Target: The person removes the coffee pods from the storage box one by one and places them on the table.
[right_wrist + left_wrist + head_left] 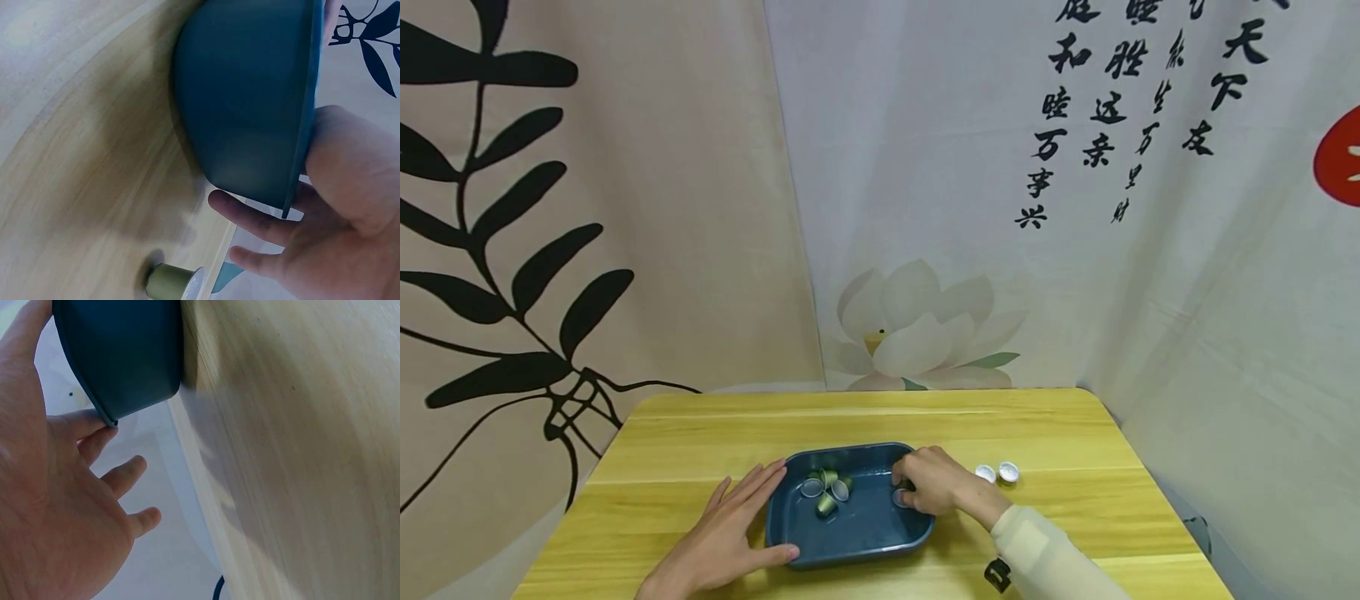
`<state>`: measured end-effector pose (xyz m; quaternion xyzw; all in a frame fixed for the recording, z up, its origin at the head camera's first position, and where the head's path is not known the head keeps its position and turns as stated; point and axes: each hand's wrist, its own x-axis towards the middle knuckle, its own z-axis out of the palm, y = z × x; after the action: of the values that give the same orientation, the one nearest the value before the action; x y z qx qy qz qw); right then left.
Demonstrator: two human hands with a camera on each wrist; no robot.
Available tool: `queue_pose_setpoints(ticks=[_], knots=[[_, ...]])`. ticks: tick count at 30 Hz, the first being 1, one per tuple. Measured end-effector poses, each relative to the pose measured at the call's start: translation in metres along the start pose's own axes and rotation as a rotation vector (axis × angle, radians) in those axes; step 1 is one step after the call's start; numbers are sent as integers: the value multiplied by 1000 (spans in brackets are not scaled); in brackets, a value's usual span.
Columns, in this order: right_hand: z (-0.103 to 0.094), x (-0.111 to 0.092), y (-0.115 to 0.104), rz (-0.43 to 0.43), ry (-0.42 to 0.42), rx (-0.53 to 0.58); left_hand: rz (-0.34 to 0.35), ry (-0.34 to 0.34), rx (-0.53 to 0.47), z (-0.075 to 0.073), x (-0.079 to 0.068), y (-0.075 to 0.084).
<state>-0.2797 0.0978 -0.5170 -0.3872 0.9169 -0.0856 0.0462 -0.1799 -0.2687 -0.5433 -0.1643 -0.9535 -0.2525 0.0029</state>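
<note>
While left hand (pixel 726 529), fingers extended, steadies tray (pixel 868 535), right hand (pixel 936 482) pinches capsule (pixel 899 498), apparently mid-transfer; likely next: controlled release.

The room's light is soft; beside the right hand (pixel 344 244) I see the tray wall (pixel 244 106) dim, a blurred shadow on the tabletop (pixel 56 187) and, farther from the grip, whitish glare.

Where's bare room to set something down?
On the table, between the tray and the table's back edge, and right of the two white-topped capsules. Inside the tray, between the capsule cluster and the right hand. Crowded: the tray's left half and its left end, where the left hand rests.
</note>
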Motion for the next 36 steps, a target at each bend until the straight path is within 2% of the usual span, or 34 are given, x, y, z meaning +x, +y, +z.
queue_pose_setpoints(ticks=[6,16,36], knots=[[-3,-3,1,27,3,103,-7,-6,-4,0,0,0],[-14,-11,5,-35,121,136,-9,-5,-1,-1,0,1],[-31,-28,15,88,294,349,-32,-40,-4,-2,2,1]])
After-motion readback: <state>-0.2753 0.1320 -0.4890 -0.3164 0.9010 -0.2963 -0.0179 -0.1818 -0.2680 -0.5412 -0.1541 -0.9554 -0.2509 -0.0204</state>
